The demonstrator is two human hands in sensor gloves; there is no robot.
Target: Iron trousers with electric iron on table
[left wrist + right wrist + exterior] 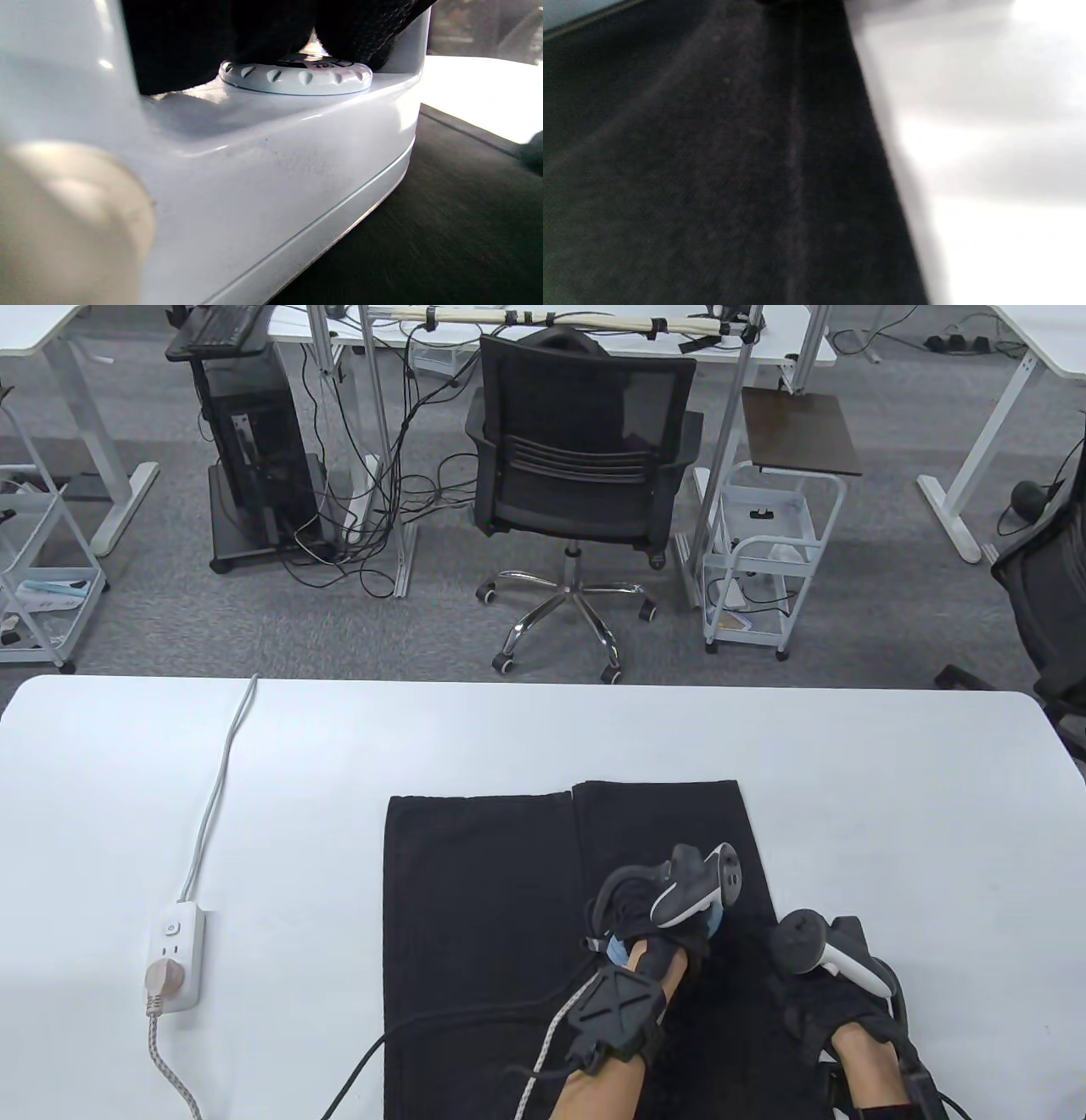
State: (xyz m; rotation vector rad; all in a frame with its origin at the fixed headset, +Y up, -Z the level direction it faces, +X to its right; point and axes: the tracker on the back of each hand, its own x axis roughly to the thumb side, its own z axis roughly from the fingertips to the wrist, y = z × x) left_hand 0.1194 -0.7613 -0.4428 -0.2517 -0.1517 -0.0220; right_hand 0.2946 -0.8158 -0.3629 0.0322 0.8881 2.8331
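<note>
The black trousers lie flat on the white table, legs pointing toward the far edge and the rest running off the near edge, roughly in the middle of the table's width. The left hand reaches in from the near edge over the right-hand trouser leg, forearm angled slightly to the right, tracker riding on the back of the hand. In the left wrist view its dark gloved fingers curl around the handle of a white electric iron, right above the ribbed temperature dial, and the iron's sole sits flat on the fabric. From the table view you mostly can't see the iron, since the hand and tracker cover it. The right hand is down near the near edge at the right side of the trousers, resting on the cloth, with its own tracker on top; can't really tell whether the fingers are spread or curled, as the glove blends into the black fabric and the right wrist view only shows blurry cloth next to bare table. Off near the left edge there's a white power strip with a plug in it, and a braided cord trails off toward the near edge.
</note>
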